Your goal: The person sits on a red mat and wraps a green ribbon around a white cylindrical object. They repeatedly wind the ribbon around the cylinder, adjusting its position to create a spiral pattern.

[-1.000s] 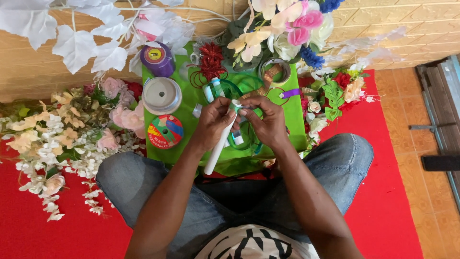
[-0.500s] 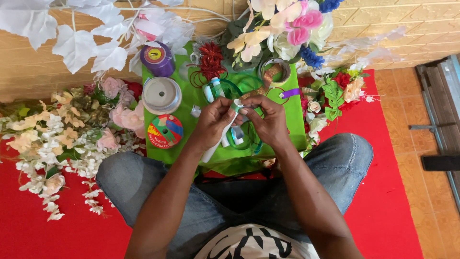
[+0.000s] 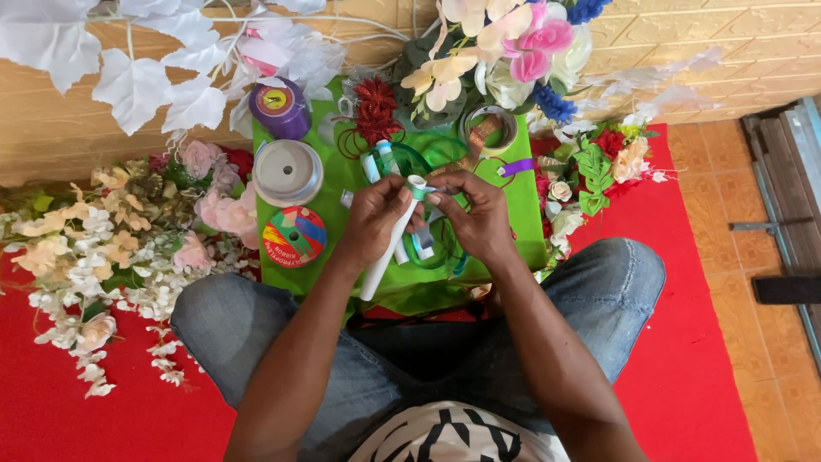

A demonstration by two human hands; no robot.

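Red carpet (image 3: 701, 342), green cloth (image 3: 342, 184) | ribbon spools (image 3: 288, 171) beside flowers (image 3: 128, 248) | left hand (image 3: 376, 221) gripping white tube (image 3: 389, 248); right hand (image 3: 479, 218) pinching green ribbon (image 3: 421, 190) at its top | hands barely shifted since earlier

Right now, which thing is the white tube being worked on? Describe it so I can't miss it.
Start at the green cloth on the red carpet. Over its middle both hands meet; the white tube slants down from the left hand. Unlike the round ribbon spools beside it, it is long and thin.
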